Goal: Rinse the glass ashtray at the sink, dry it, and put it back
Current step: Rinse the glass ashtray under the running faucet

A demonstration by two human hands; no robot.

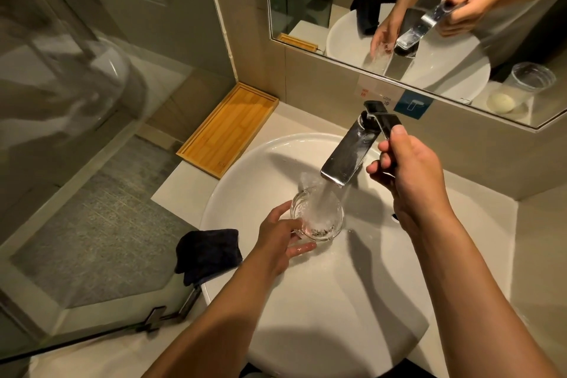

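My left hand [282, 236] holds the clear glass ashtray [319, 218] inside the white basin [245, 169], right under the chrome faucet spout [346, 159]. Water pours from the spout into the ashtray and splashes over its rim; dark specks lie at its bottom. My right hand [408, 169] grips the faucet's flat lever handle [385, 120], thumb on top and fingers below. A dark folded cloth [207, 252] rests on the counter at the basin's left edge.
A bamboo tray [228, 129] sits on the counter at the back left. A glass shower partition [76, 101] stands to the left. The mirror [429, 18] hangs above the faucet, reflecting a clear glass cup and a soap bar at the right.
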